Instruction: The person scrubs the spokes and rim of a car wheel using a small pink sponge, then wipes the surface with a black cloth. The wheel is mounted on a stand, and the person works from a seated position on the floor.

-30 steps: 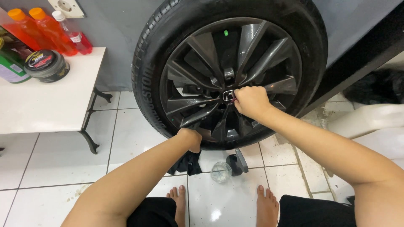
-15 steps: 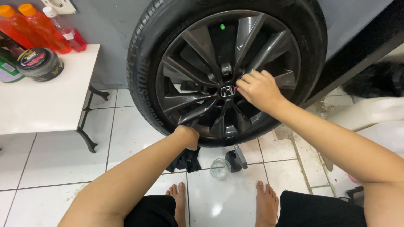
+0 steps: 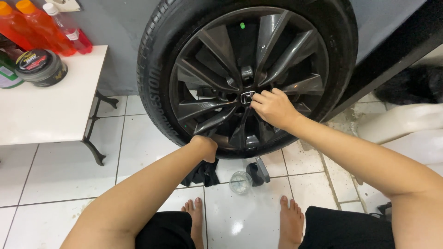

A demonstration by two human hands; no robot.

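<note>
Your right hand (image 3: 273, 107) has slid down-left to the hub of the wheel (image 3: 249, 74), fingers curled, pressed on the spokes. Left hand (image 3: 206, 146) grips a dark cloth (image 3: 202, 173) at the rim, wrist bent down.

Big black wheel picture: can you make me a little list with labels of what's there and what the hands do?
wheel: big black tyre with dark grey spoked rim
right hand: on the rim's centre hub
left hand: at rim's bottom, on a black cloth
floor: white tiles, small round clear container
table: white table, orange bottles, round dark tin
</note>
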